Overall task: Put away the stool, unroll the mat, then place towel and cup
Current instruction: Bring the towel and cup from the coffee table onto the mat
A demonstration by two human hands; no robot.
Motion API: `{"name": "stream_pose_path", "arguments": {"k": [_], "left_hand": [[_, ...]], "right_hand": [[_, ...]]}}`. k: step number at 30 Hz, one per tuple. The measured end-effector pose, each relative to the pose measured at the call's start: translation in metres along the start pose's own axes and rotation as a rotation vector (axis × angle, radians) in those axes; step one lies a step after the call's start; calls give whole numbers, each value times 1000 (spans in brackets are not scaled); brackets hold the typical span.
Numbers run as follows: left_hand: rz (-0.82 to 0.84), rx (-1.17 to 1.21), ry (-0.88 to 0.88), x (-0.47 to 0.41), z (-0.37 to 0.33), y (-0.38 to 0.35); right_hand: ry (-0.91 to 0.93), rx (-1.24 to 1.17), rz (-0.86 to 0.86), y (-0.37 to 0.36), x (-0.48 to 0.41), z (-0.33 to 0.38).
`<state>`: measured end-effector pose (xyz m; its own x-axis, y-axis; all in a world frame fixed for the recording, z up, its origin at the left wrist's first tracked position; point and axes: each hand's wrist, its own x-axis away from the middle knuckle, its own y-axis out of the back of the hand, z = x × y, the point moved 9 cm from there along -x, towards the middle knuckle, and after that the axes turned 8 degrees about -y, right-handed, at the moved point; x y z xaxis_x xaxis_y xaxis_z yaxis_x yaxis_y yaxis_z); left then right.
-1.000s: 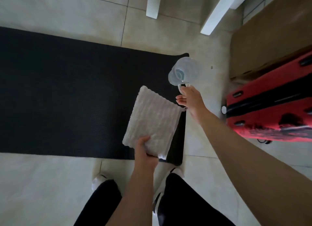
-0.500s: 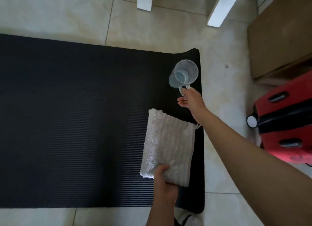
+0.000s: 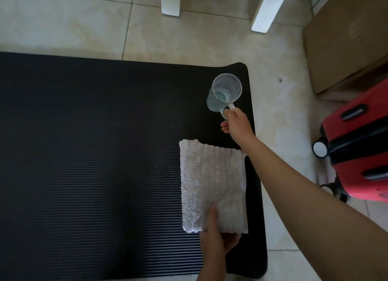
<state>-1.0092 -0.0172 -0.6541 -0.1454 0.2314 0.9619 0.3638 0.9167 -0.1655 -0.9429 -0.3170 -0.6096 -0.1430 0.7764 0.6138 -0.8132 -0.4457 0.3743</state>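
Across the left and centre of the frame, the black mat point(image 3: 94, 154) lay unrolled flat on the tiled floor point(image 3: 63, 28); no stool was identifiable, only two white furniture legs point(image 3: 170, 0) at the top edge. Right of centre, your left hand point(image 3: 218, 243) pinched the near edge of the folded white towel point(image 3: 212, 186), thumb on top, over the mat's right end. Upper right, your right hand point(image 3: 238, 124) gripped the handle of the clear cup point(image 3: 224, 92); whether either had touched down was unclear, so both placements appeared unfinished.

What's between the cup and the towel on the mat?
In the head view, only bare black mat lies between cup and towel, plus the right hand on the cup's handle, above that gap.
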Motion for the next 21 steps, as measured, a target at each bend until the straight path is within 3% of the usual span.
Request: {"name": "stream_pose_path", "arguments": {"k": [5, 10, 14, 15, 17, 21], "left_hand": [[375, -689, 11, 9, 2, -5], [585, -873, 149, 17, -3, -3], [816, -1264, 271, 34, -12, -15], [814, -1328, 200, 35, -26, -23], [740, -1327, -104, 33, -70, -45], [268, -1184, -1025, 41, -184, -64]], "right_hand": [[72, 42, -45, 2, -1, 6], [83, 33, -71, 2, -2, 6], [30, -29, -62, 1, -3, 6], [23, -36, -63, 1, -2, 7], [23, -43, -55, 1, -1, 9], [61, -47, -63, 4, 4, 9]]}}
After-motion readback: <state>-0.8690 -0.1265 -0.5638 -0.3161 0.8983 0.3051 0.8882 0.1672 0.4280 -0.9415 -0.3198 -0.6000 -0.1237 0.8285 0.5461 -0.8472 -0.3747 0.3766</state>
